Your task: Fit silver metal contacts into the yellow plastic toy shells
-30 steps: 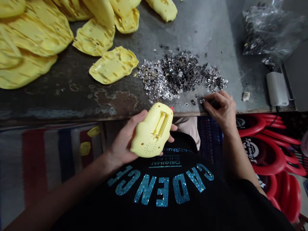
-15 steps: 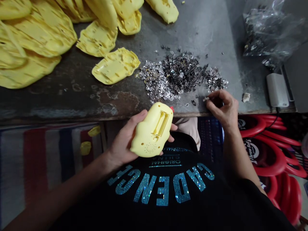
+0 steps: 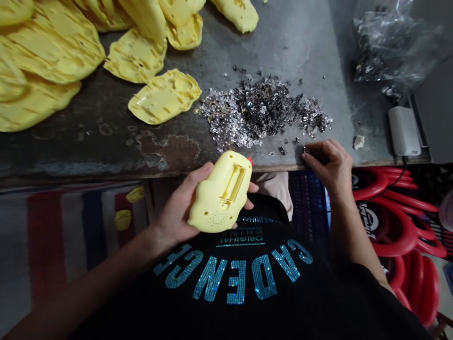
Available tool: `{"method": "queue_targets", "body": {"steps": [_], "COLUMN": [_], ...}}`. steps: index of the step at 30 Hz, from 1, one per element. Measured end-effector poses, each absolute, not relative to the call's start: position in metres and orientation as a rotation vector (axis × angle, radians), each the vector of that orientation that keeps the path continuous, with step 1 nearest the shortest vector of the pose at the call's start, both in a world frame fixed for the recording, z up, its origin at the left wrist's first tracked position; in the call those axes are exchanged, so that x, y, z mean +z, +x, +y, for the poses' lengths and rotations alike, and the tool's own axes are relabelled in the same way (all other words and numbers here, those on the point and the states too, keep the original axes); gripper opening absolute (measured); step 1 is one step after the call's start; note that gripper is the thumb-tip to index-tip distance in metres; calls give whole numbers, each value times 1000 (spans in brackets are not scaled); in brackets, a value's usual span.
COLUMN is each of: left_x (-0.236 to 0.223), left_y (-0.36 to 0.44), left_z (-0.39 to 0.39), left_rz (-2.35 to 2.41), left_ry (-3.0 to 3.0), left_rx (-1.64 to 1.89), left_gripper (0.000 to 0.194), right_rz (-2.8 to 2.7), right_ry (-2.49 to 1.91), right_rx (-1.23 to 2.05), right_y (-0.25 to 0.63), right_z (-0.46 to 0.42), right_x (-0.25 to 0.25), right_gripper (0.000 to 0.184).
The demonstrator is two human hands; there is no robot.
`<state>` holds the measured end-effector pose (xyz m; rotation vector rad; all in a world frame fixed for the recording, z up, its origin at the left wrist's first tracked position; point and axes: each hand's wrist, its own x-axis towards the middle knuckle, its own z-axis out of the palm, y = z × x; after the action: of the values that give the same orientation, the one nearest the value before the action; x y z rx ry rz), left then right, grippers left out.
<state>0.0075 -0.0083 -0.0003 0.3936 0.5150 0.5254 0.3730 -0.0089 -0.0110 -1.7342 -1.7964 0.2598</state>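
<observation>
- Since the earlier frame, the right hand (image 3: 332, 166) has drawn slightly nearer the table's front edge, and the metal clip (image 3: 305, 149) at its fingertips shows at a different angle.
- That clip is pinched between thumb and index finger, just above the tabletop (image 3: 300, 42); its exact shape is too small to tell.
- The left hand (image 3: 180, 203) has hardly shifted. Its thumb lies along one side of the yellow plastic casing (image 3: 208, 193), with fingertips showing at the other, holding it below the table edge.
- The casing's battery compartment (image 3: 234, 183) faces up, uncovered (a red bit (image 3: 250, 161) pokes out at one corner).
- As for progress, the casing's outer shape and screw holes are formed, but no clip can be made out in the compartment; it looks unfitted.
- Plenty seems left: a broad heap of metal clips (image 3: 265, 106) lies beyond the hands, with a single half-shell (image 3: 164, 97) beside it and more yellow half-shells (image 3: 63, 42) piled at the left.
</observation>
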Motion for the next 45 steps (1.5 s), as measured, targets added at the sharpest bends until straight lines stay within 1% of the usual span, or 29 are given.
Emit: {"method": "queue_targets", "body": {"steps": [3, 6, 12, 15, 18, 21, 23, 27, 31, 34, 41, 45], "left_x": [2, 2, 2, 5, 5, 3, 1, 2, 5, 4, 6, 8], "left_y": [10, 12, 16, 22, 27, 29, 29, 27, 26, 26, 30, 31], "left_z": [-9, -9, -10, -12, -13, -15, -17, -19, -19, -19, -20, -21], "left_rz": [562, 585, 545, 500, 464, 410, 355, 293, 277, 265, 304, 325], "left_ry": [396, 400, 356, 311, 268, 211, 184, 182, 187, 176, 129, 181], "left_rx": [520, 501, 476, 470, 431, 418, 434, 440, 458, 453, 482, 492], "left_gripper": [63, 66, 69, 75, 81, 77, 72, 70, 72, 68, 58, 60], "right_rz": [-1777, -1756, -1839, -1845, -1942, -2072, -2140, -2242, -2313, -2348, -2452, -2447], "right_ry": [-1745, -1756, -1704, -1554, -1300, -1096, -1031, -977, -935, -918, -900, -913], "right_rx": [247, 215, 264, 316, 363, 402, 386, 290, 240, 207, 94, 104], "right_y": [377, 380, 379, 364, 337, 308, 295, 285, 283, 281, 281, 281], "right_z": [-18, -19, -12, -13, -16, -16, -15, -13, -14, -15, -18, -20], "right_x": [-8, -8, -9, 1, 20, 39, 47, 51, 53, 56, 61, 60], "right_gripper": [21, 18, 11, 8, 16, 26, 29, 29, 34, 36, 35, 37]}}
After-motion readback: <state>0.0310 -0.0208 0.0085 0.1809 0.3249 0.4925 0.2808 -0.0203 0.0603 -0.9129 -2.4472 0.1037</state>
